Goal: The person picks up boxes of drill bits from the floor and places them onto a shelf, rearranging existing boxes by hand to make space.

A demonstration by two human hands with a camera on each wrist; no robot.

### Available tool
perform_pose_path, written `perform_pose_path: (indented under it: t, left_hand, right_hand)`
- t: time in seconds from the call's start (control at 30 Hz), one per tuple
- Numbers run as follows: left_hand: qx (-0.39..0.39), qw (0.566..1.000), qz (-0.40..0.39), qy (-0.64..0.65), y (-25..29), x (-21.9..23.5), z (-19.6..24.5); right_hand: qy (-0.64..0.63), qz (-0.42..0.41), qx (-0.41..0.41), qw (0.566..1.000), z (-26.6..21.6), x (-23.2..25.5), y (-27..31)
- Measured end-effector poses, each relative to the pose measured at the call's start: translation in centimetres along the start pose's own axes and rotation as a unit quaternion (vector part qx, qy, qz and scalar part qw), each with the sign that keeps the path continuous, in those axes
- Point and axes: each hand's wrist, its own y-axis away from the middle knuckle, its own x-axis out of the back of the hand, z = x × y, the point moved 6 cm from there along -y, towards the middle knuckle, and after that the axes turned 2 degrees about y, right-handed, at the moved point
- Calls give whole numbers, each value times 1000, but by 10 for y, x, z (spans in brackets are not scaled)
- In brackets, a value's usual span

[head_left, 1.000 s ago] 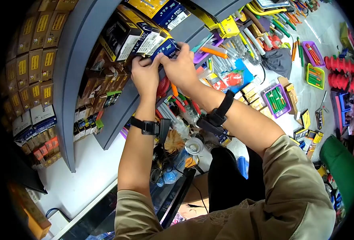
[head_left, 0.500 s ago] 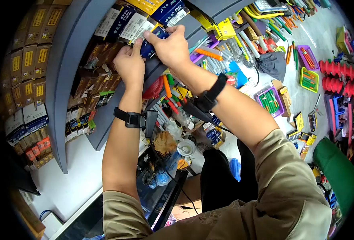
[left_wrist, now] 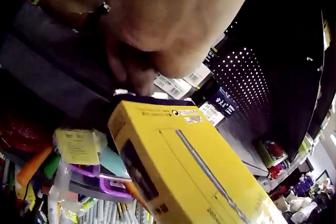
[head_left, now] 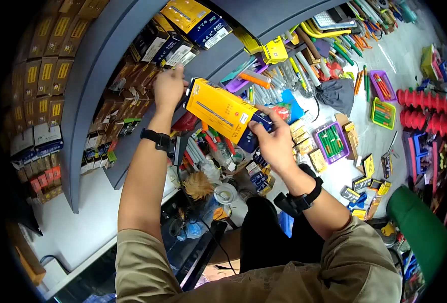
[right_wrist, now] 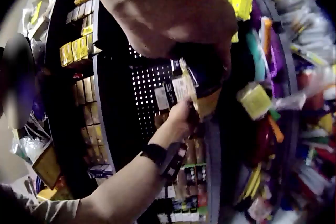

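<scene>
My right hand [head_left: 275, 142] grips the lower right end of a yellow and dark blue box [head_left: 218, 111] with a drill bit pictured on it, held tilted in front of the shelf. Just off its upper left end is my left hand [head_left: 168, 88], fingers loosely bent near the shelved boxes [head_left: 179, 53]. In the left wrist view the box [left_wrist: 194, 166] lies below the left hand [left_wrist: 163, 29]; whether the fingertips touch it is unclear. The right wrist view has the right hand [right_wrist: 168, 14] above the dark box end.
Grey shelf panels [head_left: 90, 96] stand at the left with stacked brown boxes [head_left: 47, 76]. A larger yellow-blue box [head_left: 196, 20] sits on the upper shelf. Purple [head_left: 331, 144] and yellow-green baskets [head_left: 383, 112], tubes and small boxes cover the right side.
The box has come out from among the shelved boxes, moving right and down in my right hand, its yellow face now visible. My left hand has let go or nearly so, staying by the shelf.
</scene>
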Motion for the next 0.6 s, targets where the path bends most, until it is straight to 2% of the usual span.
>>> perform_pose_path:
  t: [0.07, 0.1, 0.2, 0.27, 0.3, 0.33, 0.37, 0.4, 0.43, 0.5, 0.53, 0.6]
  left_hand:
    - [-126, 982, 46, -133, 1, -8, 8]
    - [-144, 984, 43, -96, 4, -12, 8]
    - [-109, 992, 52, -40, 5, -18, 3]
    - [-176, 972, 127, -88, 14, -26, 5]
    - [-146, 977, 109, -111, 13, -34, 2]
    - [-144, 977, 109, -111, 11, -36, 6]
    - [-139, 974, 137, -118, 8, -35, 9]
    - [-135, 969, 165, -127, 7, -34, 12]
    - [-137, 961, 181, -156, 8, -32, 16]
    - [-126, 961, 170, -175, 8, -30, 23]
    - [-111, 962, 158, -192, 9, -31, 23]
    - [-112, 960, 169, -192, 11, -32, 25]
  right_hand:
    - [-7, -20, 23, 1000, -22, 17, 4]
    - [-26, -27, 33, 999, -35, 26, 7]
    - [-87, -15, 61, 994, -77, 52, 10]
    - [-63, 21, 137, 988, -105, 57, -7]
    - [12, 41, 194, 980, -120, 51, -24]
    - [29, 37, 209, 977, -133, 37, -45]
    - [-37, 55, 242, 968, -137, 17, -70]
    - [-11, 49, 199, 979, -128, -2, -101]
    - [90, 70, 325, 939, -137, -21, -127]
    - [224, 0, 355, 907, -135, -54, -164]
    - [323, 4, 427, 844, -124, -65, -177]
    - [324, -5, 526, 786, -115, -73, -185]
